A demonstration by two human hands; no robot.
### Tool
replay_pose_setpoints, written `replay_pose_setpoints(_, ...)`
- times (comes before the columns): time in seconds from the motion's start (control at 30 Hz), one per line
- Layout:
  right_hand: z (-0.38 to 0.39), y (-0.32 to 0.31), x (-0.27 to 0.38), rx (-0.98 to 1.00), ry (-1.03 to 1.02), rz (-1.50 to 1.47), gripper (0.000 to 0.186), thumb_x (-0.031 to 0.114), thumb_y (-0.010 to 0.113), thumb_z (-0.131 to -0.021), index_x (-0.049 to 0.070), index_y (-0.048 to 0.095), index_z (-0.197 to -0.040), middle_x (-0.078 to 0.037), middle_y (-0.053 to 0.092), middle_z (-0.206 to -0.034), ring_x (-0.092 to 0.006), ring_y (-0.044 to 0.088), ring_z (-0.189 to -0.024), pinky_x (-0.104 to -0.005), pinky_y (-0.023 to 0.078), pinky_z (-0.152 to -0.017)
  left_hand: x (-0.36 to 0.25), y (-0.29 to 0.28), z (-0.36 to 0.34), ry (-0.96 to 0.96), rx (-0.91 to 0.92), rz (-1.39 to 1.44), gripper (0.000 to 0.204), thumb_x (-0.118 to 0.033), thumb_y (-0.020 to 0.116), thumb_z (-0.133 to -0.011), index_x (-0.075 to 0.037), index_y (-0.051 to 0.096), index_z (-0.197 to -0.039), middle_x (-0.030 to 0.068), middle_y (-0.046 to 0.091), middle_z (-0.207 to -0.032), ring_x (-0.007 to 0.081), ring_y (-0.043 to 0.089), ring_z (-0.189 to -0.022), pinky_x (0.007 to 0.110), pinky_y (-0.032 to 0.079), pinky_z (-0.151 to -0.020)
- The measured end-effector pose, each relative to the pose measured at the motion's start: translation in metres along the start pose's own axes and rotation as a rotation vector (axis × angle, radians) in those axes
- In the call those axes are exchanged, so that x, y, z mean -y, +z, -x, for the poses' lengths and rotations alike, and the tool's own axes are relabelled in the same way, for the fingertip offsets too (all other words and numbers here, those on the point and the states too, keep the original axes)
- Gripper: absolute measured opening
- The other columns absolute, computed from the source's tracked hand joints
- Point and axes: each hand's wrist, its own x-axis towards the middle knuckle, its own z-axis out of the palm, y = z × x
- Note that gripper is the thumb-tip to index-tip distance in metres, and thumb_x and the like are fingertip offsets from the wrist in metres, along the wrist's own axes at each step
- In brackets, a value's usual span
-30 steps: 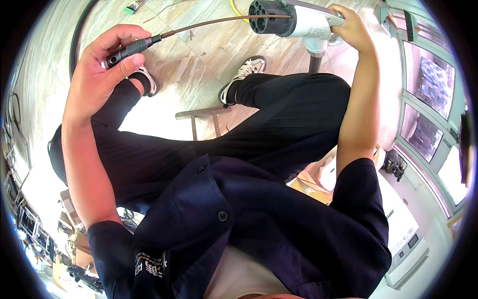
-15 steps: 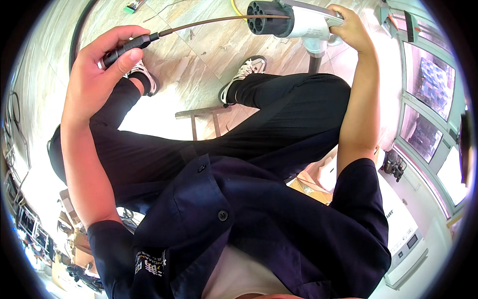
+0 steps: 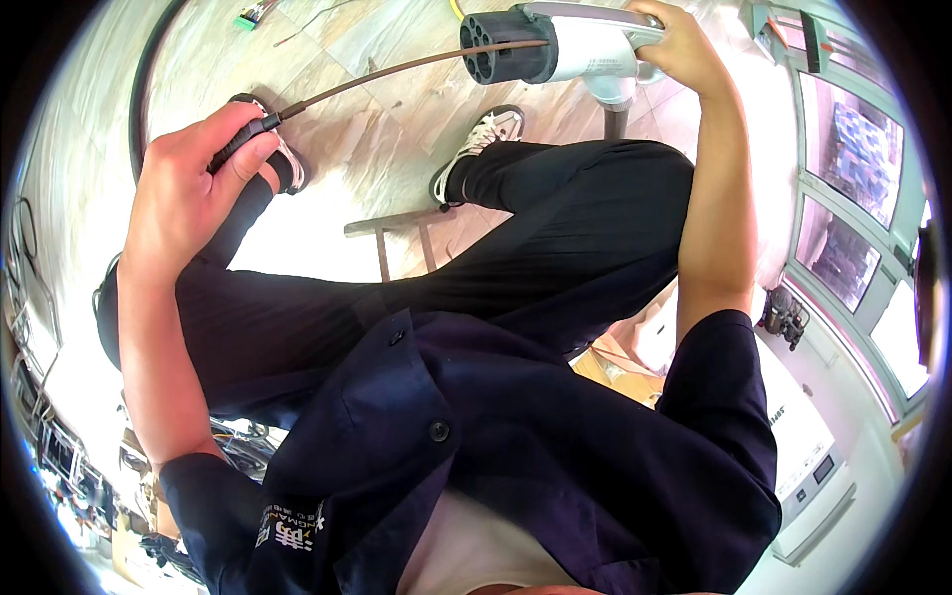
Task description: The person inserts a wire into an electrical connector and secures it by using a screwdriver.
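Note:
Held in my left hand [image 3: 183, 193], fingers closed round it, is a black handle [image 3: 241, 142] with a long, thin, slightly bowed brown rod [image 3: 387, 71]. My right hand [image 3: 682, 50] grips an electric-car charging connector [image 3: 595, 50] by its grey handle. It has a white-grey body and a round black head [image 3: 506, 48] with several holes, facing left. The rod crosses in front of the head, its tip lying over the head's side; I cannot tell whether they touch. Part of the black handle is hidden in my left palm.
Below the connector are my dark-trousered knees and a wooden stool frame [image 3: 392, 226]. A thick black cable [image 3: 142, 84] curves along the floor at left, near a small green part [image 3: 248, 18]. Cardboard [image 3: 623, 372] and a white cabinet [image 3: 808, 456] stand at right, near windows [image 3: 851, 164].
The connector has shifted left and slightly down in my right hand. My left hand has lowered, so the handle and rod now slant more steeply up toward the right.

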Motion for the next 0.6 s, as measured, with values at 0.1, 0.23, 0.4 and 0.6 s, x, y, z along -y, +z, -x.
replay_pose_setpoints(0.1,0.001,0.001,0.003,-0.002,0.021,-0.029,0.019,0.007,0.068,-0.063,0.000,0.054,-0.074,-0.013,0.047,-0.063,-0.0169,0.046,-0.061,-0.0339,0.042,-0.058,0.000,-0.003,0.001,-0.074,0.067,0.084,0.021,-0.019,0.065,-0.094,0.001,0.065,-0.100,0.0092,0.067,-0.066,0.0189,0.064,-0.060,0.026,0.049,-0.059)
replay_pose_setpoints(0.23,-0.002,0.004,-0.007,0.028,0.032,0.073,0.019,0.007,0.069,-0.063,0.000,0.055,-0.074,-0.014,0.051,-0.065,-0.0197,0.049,-0.061,-0.0345,0.043,-0.059,-0.001,-0.004,-0.003,-0.074,0.077,-0.039,0.024,-0.022,0.064,-0.095,0.001,0.061,-0.097,0.0106,0.068,-0.068,0.0236,0.062,-0.057,0.030,0.049,-0.057)
replay_pose_setpoints(0.4,-0.008,0.010,-0.001,0.038,0.071,0.015,0.023,0.007,0.070,-0.060,-0.001,0.060,-0.079,-0.018,0.056,-0.068,-0.0242,0.055,-0.063,-0.0371,0.046,-0.061,0.017,0.019,-0.004,0.099,-0.071,-0.669,0.027,-0.027,0.066,-0.091,-0.005,0.052,-0.086,0.0092,0.060,-0.062,0.0293,0.064,-0.058,0.039,0.050,-0.052)
replay_pose_setpoints(0.6,-0.014,0.027,0.008,-0.013,0.003,0.050,0.028,0.006,0.068,-0.059,-0.002,0.065,-0.085,-0.021,0.064,-0.075,-0.0282,0.065,-0.070,-0.0384,0.049,-0.065,0.032,0.033,0.008,0.051,-0.118,-0.727,0.032,-0.032,0.064,-0.094,-0.008,0.049,-0.079,0.0117,0.059,-0.062,0.0338,0.061,-0.054,0.044,0.047,-0.048)
